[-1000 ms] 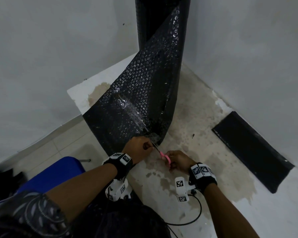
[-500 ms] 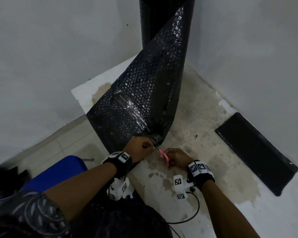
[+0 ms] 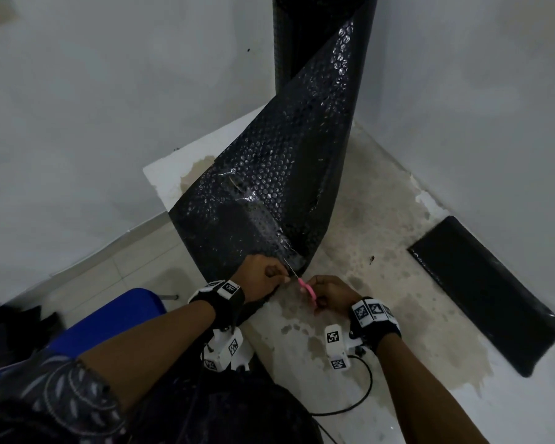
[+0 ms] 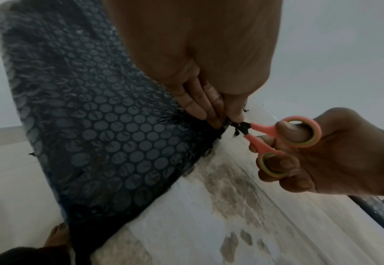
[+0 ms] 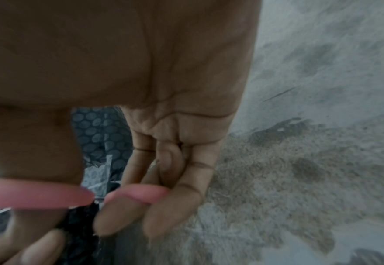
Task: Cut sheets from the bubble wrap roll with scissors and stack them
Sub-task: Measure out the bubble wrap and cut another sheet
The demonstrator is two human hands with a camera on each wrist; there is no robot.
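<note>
A tall black bubble wrap roll (image 3: 318,43) stands in the corner, and its loose sheet (image 3: 269,193) (image 4: 100,125) hangs down toward me. My left hand (image 3: 263,277) (image 4: 211,113) pinches the sheet's lower edge. Beside it, my right hand (image 3: 330,293) (image 4: 336,152) (image 5: 163,161) holds small pink scissors (image 3: 306,288) (image 4: 284,138) (image 5: 38,195), thumb and fingers through the loops. The blades (image 3: 290,267) are in the sheet's edge, right next to my left fingertips. A flat black stack of cut sheets (image 3: 484,290) lies on the table at the right.
The stained white table (image 3: 382,251) fits into a corner of grey walls. Its left edge drops to a tiled floor (image 3: 116,277). A blue seat (image 3: 109,322) is at lower left. A black cable (image 3: 362,392) trails on the table near my right wrist.
The two hands stay together at the sheet's lower edge, and the scissors have worked slightly further into it. The sheet has shifted a little.
</note>
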